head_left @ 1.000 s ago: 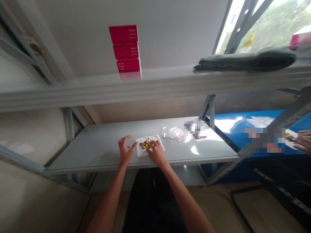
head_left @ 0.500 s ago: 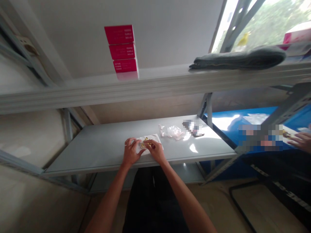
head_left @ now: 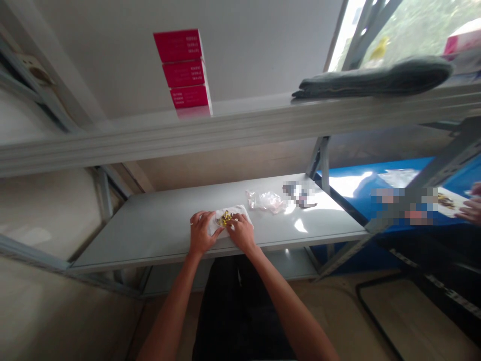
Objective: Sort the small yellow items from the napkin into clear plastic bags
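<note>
white napkin (head_left: 224, 229) | yellow pieces (head_left: 225, 218) atop | left hand (head_left: 201, 233), right hand (head_left: 242, 233) on napkin

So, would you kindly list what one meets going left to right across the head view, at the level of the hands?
Left hand → right hand → clear plastic bag → blurred items → another person's hand

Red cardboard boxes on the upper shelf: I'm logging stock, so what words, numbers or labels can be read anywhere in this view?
No text can be quoted.
Stacked red cardboard boxes: small white print, too small to read.
Pixelated patch on the lower grey metal shelf: blurred, unreadable.
</note>
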Demonstrator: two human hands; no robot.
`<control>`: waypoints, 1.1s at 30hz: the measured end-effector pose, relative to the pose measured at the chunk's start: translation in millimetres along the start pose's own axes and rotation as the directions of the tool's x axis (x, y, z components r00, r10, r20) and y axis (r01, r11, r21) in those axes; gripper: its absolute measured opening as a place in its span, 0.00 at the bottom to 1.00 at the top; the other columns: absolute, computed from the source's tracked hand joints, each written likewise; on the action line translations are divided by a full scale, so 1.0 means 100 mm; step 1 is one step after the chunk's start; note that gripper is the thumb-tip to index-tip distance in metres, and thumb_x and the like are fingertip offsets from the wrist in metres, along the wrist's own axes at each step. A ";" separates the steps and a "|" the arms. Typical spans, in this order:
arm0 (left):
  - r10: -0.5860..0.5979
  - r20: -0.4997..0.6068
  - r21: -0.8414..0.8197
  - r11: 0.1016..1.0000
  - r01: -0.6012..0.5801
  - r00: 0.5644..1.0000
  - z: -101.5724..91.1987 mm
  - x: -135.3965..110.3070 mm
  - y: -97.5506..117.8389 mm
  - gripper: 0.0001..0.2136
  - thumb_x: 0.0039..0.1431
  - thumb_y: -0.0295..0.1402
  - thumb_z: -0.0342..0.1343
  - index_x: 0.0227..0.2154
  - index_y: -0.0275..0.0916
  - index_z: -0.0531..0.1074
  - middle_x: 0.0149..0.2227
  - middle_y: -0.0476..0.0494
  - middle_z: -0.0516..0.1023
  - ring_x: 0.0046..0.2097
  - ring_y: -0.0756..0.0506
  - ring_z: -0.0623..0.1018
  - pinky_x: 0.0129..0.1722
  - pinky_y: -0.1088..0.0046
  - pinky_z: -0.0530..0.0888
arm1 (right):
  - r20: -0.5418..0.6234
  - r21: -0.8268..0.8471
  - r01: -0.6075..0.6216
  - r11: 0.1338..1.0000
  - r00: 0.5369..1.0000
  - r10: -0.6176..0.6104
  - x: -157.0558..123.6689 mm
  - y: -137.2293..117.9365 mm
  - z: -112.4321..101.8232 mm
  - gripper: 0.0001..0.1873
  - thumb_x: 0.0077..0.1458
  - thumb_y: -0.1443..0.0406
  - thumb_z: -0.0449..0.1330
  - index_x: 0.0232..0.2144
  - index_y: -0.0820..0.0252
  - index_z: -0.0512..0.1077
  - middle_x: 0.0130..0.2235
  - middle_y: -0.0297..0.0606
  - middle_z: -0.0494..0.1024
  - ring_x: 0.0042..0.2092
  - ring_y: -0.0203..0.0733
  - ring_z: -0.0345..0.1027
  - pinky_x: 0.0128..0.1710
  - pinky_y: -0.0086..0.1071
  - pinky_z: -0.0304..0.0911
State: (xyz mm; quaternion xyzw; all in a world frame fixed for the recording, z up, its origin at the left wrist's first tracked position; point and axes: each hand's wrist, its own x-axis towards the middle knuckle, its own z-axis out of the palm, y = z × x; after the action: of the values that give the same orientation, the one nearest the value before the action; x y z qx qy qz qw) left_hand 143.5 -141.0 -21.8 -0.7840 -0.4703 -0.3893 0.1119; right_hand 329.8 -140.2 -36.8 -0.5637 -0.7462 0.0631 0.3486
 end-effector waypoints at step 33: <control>-0.037 -0.129 -0.029 0.999 0.034 0.991 0.03 -0.02 -0.07 0.26 0.59 0.47 0.62 0.56 0.39 0.67 0.50 0.32 0.76 0.53 0.33 0.74 0.55 0.54 0.68 | 0.094 -0.028 0.050 0.998 0.994 -0.047 0.02 -0.04 -0.02 0.11 0.63 0.66 0.59 0.44 0.51 0.79 0.49 0.42 0.75 0.52 0.46 0.65 0.44 0.33 0.68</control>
State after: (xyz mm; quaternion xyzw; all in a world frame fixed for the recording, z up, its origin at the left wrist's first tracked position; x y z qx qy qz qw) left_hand 139.1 -137.1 -27.0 -0.7501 -0.4706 -0.4477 0.1246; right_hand 327.3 -140.1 -32.5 -0.5470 -0.7760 0.0698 0.3062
